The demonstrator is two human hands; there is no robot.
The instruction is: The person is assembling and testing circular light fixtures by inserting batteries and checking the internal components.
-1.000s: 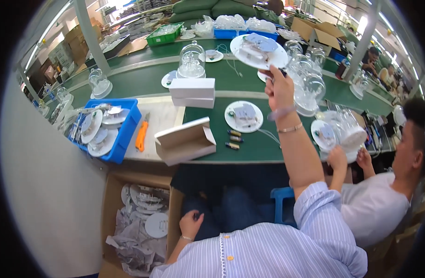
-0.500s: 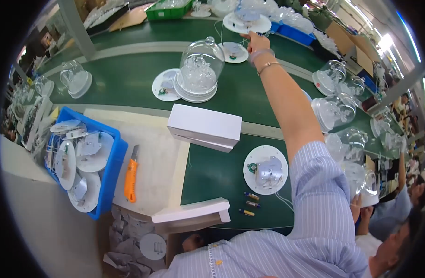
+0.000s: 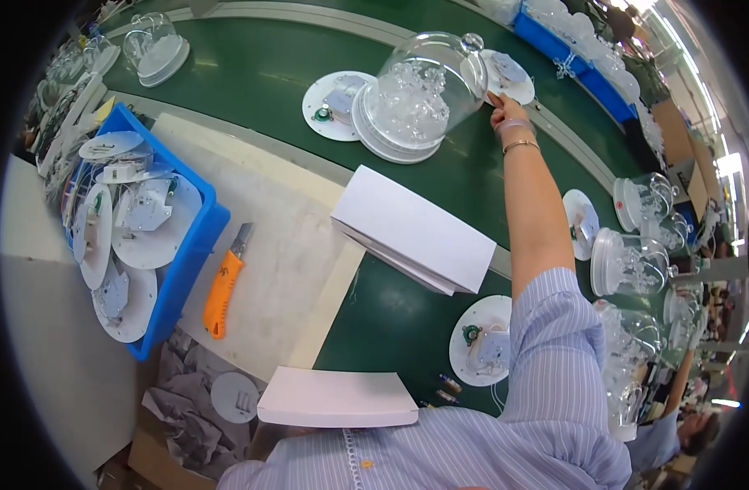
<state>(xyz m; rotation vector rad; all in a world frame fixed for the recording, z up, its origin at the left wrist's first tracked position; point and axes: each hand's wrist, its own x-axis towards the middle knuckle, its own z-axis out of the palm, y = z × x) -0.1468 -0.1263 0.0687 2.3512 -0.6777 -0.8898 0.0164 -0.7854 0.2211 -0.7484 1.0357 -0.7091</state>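
Observation:
My right hand [image 3: 512,116] reaches far out, past the right side of a clear glass dome [image 3: 423,94] on a white base with crystal-like pieces inside. Its fingers are closed at the near edge of a white round base plate [image 3: 509,73], which has a silvery part on top and is partly covered by the dome. Another white round plate [image 3: 324,121] with a green coil lies left of the dome. Nearer my right sleeve is a similar plate [image 3: 472,351], with several small batteries [image 3: 448,388] beside it. My left hand is out of view.
A white box [image 3: 419,229] stands mid-bench. An orange utility knife [image 3: 222,290], blade extended, lies beside a blue bin [image 3: 182,269] of round plates. A white box lid [image 3: 338,396] sits at the front edge. More domes [image 3: 632,261] line the right.
The view has turned, shifting the scene. My right hand has come down from holding a plate up beyond the dome to beside the dome's right side. The left hand has left view.

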